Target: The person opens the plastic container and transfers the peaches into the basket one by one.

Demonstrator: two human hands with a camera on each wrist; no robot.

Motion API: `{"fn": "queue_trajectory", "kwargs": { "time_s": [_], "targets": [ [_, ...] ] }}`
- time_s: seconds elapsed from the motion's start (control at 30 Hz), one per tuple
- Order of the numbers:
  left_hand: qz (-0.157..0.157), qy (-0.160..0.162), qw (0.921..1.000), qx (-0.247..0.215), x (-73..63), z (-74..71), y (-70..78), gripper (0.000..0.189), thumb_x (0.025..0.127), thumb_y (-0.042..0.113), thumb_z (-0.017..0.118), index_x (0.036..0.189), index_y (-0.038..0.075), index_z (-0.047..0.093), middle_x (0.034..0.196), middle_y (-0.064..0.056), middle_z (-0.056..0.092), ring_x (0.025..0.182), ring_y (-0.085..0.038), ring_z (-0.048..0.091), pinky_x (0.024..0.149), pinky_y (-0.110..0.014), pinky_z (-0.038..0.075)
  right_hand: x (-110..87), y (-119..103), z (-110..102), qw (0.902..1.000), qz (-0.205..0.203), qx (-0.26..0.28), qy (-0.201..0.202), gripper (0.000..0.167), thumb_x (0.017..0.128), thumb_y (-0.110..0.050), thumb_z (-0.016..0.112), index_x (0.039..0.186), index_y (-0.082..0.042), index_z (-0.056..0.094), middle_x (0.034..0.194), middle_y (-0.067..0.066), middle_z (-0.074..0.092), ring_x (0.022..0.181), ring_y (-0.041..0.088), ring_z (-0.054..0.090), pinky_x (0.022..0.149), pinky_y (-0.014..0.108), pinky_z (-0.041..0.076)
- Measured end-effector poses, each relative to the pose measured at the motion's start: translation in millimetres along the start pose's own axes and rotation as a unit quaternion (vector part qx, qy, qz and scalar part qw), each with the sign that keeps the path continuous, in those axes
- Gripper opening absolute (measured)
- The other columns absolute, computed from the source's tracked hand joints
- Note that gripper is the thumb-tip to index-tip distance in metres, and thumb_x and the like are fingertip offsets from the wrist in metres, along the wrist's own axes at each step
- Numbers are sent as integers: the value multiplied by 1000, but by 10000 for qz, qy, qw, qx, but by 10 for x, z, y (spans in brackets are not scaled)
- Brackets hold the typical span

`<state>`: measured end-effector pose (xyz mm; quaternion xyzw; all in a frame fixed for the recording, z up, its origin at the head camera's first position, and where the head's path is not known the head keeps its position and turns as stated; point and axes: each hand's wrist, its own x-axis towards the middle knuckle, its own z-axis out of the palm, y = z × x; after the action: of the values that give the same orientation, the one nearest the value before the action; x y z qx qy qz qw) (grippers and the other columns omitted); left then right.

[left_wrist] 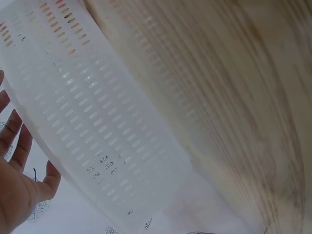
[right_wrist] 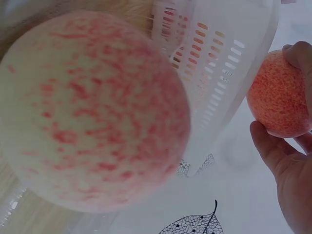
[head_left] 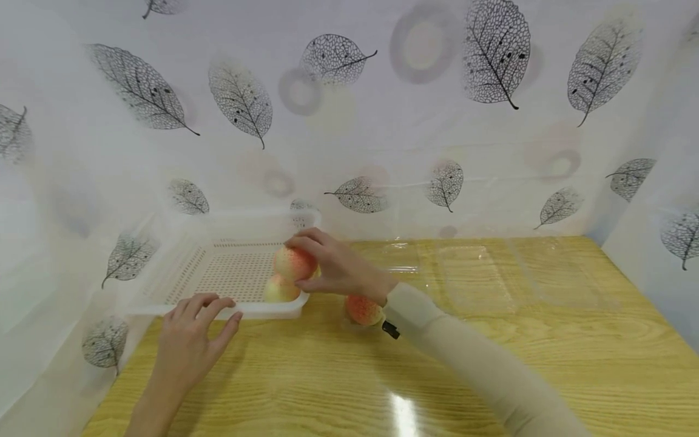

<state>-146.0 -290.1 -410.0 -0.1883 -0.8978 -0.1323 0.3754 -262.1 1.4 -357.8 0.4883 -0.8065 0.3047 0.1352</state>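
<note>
My right hand (head_left: 341,267) grips a red-speckled peach (head_left: 295,263) between thumb and fingers, over the right end of a white perforated plastic basket (head_left: 218,308). Just below it, a second peach (head_left: 280,290) lies inside the basket against the near right corner. The right wrist view shows the held peach (right_wrist: 278,95) above the basket rim. On the table under my right wrist is another peach (head_left: 363,309), large in the right wrist view. My left hand (head_left: 188,340) rests on the basket's near rim, fingers loosely bent over the edge and thumb apart.
Clear plastic trays (head_left: 475,276) stand along the back right of the wood-grain table (head_left: 306,376). Something transparent lies around the peach on the table. A leaf-printed white sheet (head_left: 382,133) hangs behind and at the sides.
</note>
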Motion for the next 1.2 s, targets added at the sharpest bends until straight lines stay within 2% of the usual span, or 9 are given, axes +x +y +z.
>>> {"fn": "queue_trajectory", "kwargs": {
  "time_s": [0.13, 0.27, 0.43, 0.63, 0.77, 1.0, 1.2],
  "targets": [
    [-63, -69, 10000, 5, -1, 0, -6, 27, 78, 24, 84, 100, 13, 74, 99, -12, 69, 89, -38, 63, 70, -66, 49, 101, -53, -14, 9995, 47, -28, -304, 64, 83, -23, 84, 139, -9, 57, 139, 6, 56, 118, 15, 60, 101, 21, 52],
    [-121, -80, 9999, -8, -5, 7, -2, 28, 76, 23, 85, 100, 13, 74, 99, -12, 69, 90, -39, 63, 71, -66, 49, 215, -108, -7, 9961, 251, 15, -850, 63, 84, -22, 83, 140, -11, 56, 137, 6, 56, 115, 14, 59, 99, 21, 51],
    [-201, -106, 9997, -11, -13, 13, 8, 30, 75, 22, 87, 100, 14, 73, 100, -12, 68, 91, -39, 62, 73, -66, 48, 350, -165, 34, 9916, 255, -52, -1267, 65, 85, -23, 83, 142, -11, 55, 138, 8, 57, 119, 17, 58, 102, 24, 50],
    [-226, -86, 9997, -45, -6, 10, 10, 29, 75, 22, 87, 99, 14, 73, 100, -11, 68, 91, -38, 62, 73, -67, 48, 469, -203, 114, 9890, 204, -35, -1466, 66, 86, -23, 83, 144, -9, 53, 140, 9, 56, 123, 19, 58, 105, 26, 49],
    [-241, -86, 9997, -62, -10, 9, 3, 27, 76, 22, 86, 98, 14, 73, 100, -11, 68, 90, -38, 62, 72, -66, 48, 552, -218, 180, 9879, 243, -147, -1522, 68, 86, -22, 83, 145, -10, 52, 141, 9, 55, 123, 17, 58, 104, 23, 49],
    [-277, -86, 9995, -78, -17, 14, 2, 27, 75, 21, 87, 98, 13, 73, 100, -12, 68, 90, -39, 62, 73, -67, 47, 711, -212, 322, 9872, 330, -181, -1547, 67, 85, -21, 82, 143, -12, 49, 139, 8, 56, 118, 14, 57, 96, 17, 48],
    [-229, 31, 9997, -101, -14, 30, -1, 26, 76, 22, 85, 97, 14, 74, 99, -10, 69, 88, -38, 63, 71, -66, 48, 788, -171, 471, 9871, 558, -1, -1503, 65, 87, -22, 80, 143, -14, 47, 135, 6, 59, 112, 11, 57, 90, 13, 47]
  ]
}}
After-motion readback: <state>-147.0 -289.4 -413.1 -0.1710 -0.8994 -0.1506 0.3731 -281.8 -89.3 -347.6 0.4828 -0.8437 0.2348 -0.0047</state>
